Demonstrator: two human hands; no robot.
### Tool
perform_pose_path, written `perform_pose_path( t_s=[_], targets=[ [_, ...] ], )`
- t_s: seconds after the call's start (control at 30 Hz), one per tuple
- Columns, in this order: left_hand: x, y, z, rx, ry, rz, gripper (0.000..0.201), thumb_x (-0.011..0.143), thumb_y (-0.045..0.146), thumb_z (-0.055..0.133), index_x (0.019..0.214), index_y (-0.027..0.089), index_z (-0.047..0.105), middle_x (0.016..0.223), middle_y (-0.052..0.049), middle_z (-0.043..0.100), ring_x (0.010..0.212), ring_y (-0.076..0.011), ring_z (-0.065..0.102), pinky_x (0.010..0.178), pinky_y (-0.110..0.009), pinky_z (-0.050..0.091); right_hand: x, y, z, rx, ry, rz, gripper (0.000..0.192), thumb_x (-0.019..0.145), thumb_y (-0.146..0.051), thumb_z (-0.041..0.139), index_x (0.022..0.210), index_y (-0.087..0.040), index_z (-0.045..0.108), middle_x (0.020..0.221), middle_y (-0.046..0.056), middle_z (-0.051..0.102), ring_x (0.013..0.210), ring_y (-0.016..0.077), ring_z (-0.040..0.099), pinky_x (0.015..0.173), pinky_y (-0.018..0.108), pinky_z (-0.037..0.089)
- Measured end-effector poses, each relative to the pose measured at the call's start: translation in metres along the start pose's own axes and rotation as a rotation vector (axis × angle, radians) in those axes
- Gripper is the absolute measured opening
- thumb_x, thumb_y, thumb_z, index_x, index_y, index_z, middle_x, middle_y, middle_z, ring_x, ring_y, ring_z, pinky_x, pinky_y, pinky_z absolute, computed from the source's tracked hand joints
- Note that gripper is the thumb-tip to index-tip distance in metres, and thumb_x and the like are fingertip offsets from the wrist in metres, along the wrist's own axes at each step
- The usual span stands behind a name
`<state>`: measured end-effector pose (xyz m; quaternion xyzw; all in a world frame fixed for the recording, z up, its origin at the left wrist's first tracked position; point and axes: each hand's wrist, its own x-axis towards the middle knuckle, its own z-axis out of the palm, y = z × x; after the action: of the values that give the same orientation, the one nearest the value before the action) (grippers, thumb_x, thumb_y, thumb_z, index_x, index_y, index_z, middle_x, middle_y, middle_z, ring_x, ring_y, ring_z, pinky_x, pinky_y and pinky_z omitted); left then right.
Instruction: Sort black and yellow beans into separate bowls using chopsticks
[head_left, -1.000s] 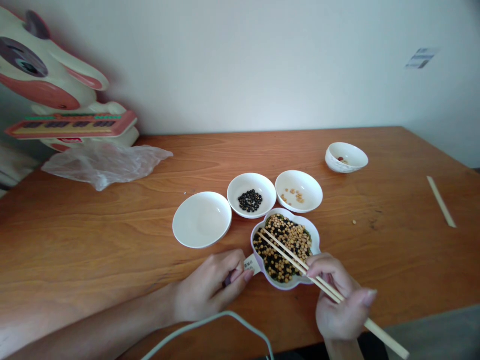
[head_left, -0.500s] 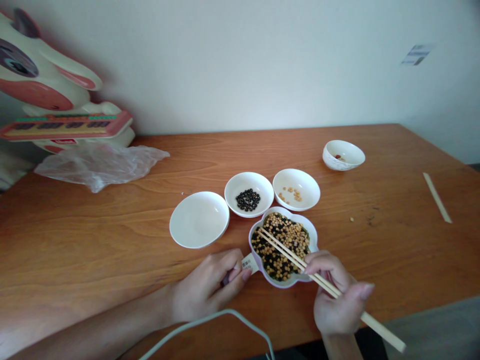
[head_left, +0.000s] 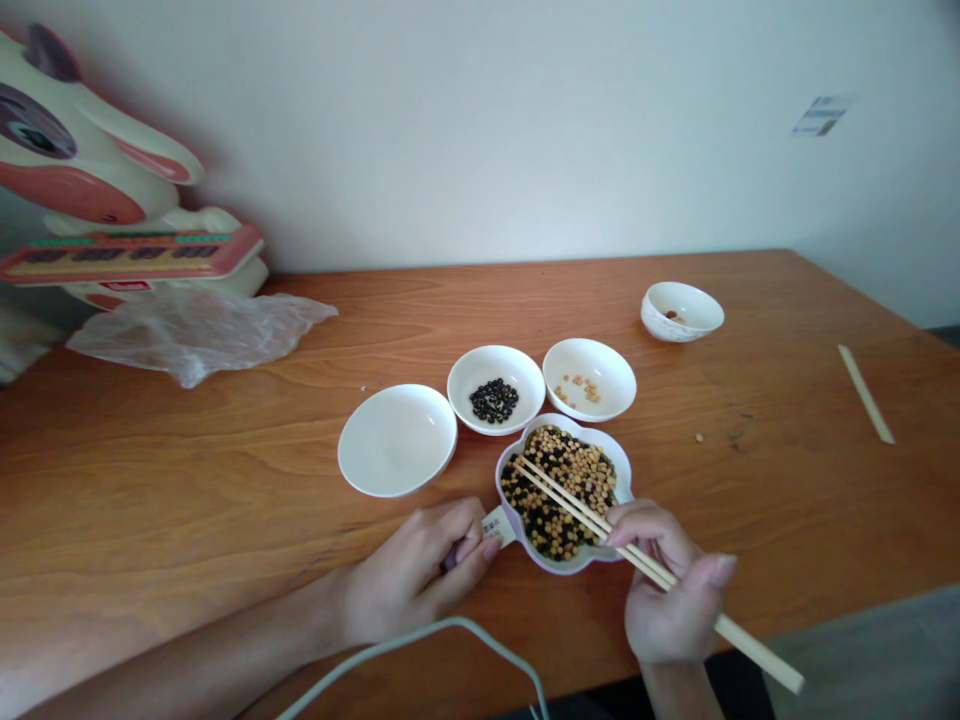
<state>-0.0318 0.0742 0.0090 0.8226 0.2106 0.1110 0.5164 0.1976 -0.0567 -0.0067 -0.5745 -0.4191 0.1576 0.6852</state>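
Brown wooden tabletop (head_left: 225, 450) against a pale wall (head_left: 487, 130) bears a lavender-rimmed, flower-shaped dish (head_left: 623, 475) of mixed yellow and black beans (head_left: 574, 468). The left hand (head_left: 420, 560) grips its handle (head_left: 499, 525); the right hand (head_left: 671, 595) holds pale wooden chopsticks (head_left: 637, 557) over the beans. Smooth beans could slip from a loose pinch, or spill if the handle tilts. The left hand covers much of the handle; whether the chopstick tips hold anything is unclear.
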Motion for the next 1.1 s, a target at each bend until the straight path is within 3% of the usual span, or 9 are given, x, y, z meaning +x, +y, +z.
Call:
perform_pose_path(
  t_s=[0.63,1.1],
  targets=[
    [0.000,0.001,0.001,0.019,0.016,0.001,0.027,0.108,0.026,0.049,0.083,0.023,0.038,0.077,0.005,0.048,0.065,-0.0100,0.040,0.061,-0.024,0.034,0.005,0.001,-0.010,0.123,0.107,-0.036,0.082,0.105,-0.069,0.013,0.071,-0.022,0.071,0.066,0.004,0.063,0.064,0.0198,0.060,0.059,0.034,0.045],
    [0.000,0.000,0.002,-0.002,0.025,0.012,0.028,0.107,0.026,0.050,0.082,0.023,0.037,0.078,0.003,0.049,0.066,-0.0111,0.040,0.062,-0.025,0.034,0.001,-0.001,-0.007,-0.032,0.012,0.038,0.086,0.099,-0.080,0.015,0.069,-0.022,0.070,0.072,0.006,0.064,0.071,0.0231,0.060,0.064,0.036,0.046]
  ],
)
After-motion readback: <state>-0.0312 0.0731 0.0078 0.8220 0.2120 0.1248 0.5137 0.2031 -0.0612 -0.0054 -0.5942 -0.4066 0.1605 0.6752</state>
